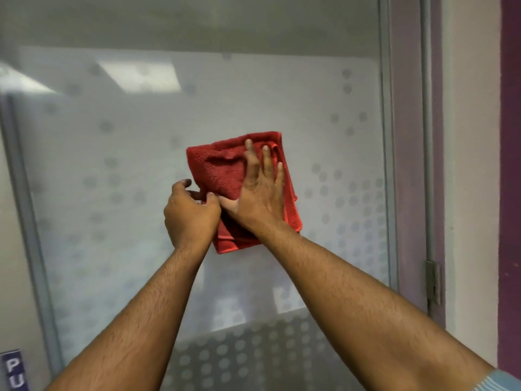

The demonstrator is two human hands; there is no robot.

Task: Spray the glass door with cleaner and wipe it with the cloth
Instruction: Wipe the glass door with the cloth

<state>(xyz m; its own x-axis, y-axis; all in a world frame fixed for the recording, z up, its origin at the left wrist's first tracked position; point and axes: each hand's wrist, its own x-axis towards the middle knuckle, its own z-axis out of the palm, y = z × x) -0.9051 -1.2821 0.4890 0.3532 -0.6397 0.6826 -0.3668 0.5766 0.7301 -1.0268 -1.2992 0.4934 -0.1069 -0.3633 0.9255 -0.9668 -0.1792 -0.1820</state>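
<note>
I'm at the wiping step: my right hand [260, 193] presses the red cloth [222, 170] flat against the middle of the glass door [112, 165], fingers straight; my left hand [190, 213] pinches its lower left edge. No sprayer in view; wet patches too blurred to judge.

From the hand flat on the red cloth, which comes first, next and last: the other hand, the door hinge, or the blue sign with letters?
Measured from the right hand:
1. Left hand, touching its thumb, just left.
2. Door hinge, lower right on the frame.
3. Blue sign, bottom-left corner.
</note>
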